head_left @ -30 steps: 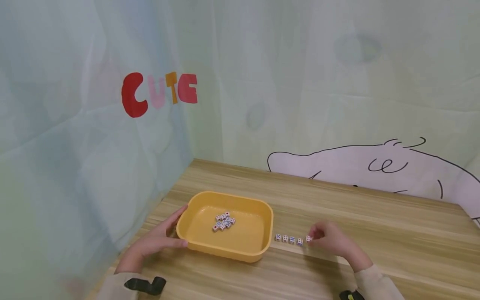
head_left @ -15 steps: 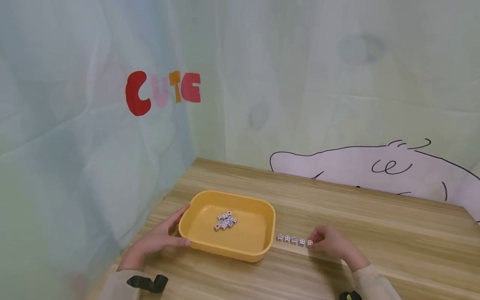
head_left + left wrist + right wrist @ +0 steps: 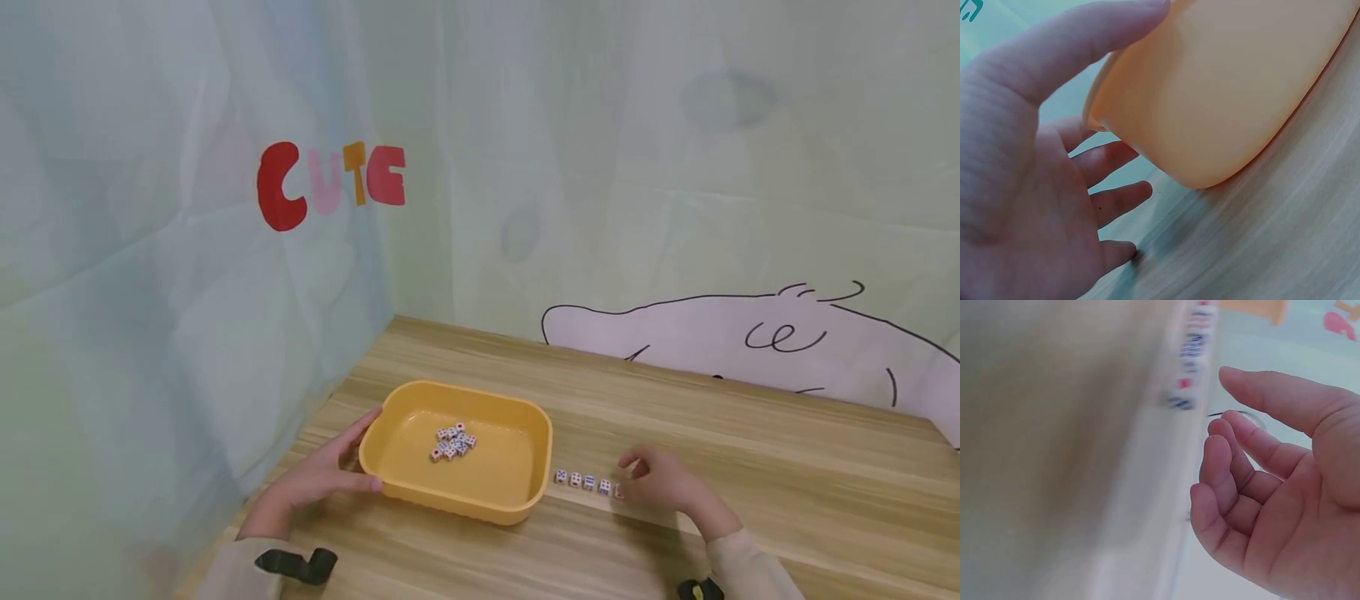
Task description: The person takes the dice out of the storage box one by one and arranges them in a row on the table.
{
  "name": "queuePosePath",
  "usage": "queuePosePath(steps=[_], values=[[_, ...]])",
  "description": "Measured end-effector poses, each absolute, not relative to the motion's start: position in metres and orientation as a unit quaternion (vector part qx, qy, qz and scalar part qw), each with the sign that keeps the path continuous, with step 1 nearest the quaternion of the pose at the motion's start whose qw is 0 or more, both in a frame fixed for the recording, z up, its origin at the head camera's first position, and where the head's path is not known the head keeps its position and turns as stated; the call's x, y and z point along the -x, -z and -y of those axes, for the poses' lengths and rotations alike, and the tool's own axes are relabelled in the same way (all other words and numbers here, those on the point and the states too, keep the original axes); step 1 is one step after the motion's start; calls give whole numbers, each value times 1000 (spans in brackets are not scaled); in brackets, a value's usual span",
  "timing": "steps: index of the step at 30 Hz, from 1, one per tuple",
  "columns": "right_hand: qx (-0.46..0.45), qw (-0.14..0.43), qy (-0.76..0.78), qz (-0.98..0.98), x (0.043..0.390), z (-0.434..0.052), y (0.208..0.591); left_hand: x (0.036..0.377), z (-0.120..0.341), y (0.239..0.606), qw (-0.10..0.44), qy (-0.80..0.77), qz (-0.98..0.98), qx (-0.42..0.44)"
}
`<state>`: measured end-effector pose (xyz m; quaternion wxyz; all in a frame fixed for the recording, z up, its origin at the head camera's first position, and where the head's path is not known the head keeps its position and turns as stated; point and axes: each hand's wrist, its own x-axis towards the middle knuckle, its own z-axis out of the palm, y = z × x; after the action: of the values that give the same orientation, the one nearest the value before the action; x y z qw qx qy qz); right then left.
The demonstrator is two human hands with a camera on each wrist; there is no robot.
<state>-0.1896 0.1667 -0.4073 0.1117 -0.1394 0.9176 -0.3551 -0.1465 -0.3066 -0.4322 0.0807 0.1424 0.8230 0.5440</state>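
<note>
The left hand (image 3: 326, 477) lies against the left end of a yellow tray (image 3: 495, 510). Its thumb touches the near side and its index finger reaches the far corner; in the left wrist view the other fingers (image 3: 1121, 201) are spread and fairly straight. Inside the tray sits a cluster of small white dice (image 3: 452, 442). Right of the tray several dice (image 3: 589, 483) form a row on the table. Just above the row's right end is the right hand (image 3: 660, 479), which partly covers the end die (image 3: 618, 492). In the right wrist view its thumb and loosely bent fingers (image 3: 1216, 459) stand apart, holding nothing.
The wood-grain table (image 3: 720, 442) meets a pale curtain (image 3: 570, 167) at the back and another on the left. Coloured letters (image 3: 281, 186) mark the left curtain, and a cartoon animal outline (image 3: 697, 333) runs along the table's back edge.
The right hand has set the end die down in line with the row, then let go and lifted slightly off it. The left hand stays at the tray; the view has shifted a little.
</note>
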Motion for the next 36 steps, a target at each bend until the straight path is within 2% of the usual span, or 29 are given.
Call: queuePosePath(steps=[5,13,24,31,36], values=[[158,100,352,-917,194,-146,384,145,308,432,82,-544,-823,-141],[225,116,387,-887,201,-93,360,144,307,432,94,-552,-818,-133],[243,149,368,-885,209,-22,365,146,305,432,88,-549,-819,-140],[263,149,376,-876,214,3,377,145,305,431,90,-553,-817,-137],[246,155,394,-872,217,15,384,144,306,430,89,-545,-824,-129]])
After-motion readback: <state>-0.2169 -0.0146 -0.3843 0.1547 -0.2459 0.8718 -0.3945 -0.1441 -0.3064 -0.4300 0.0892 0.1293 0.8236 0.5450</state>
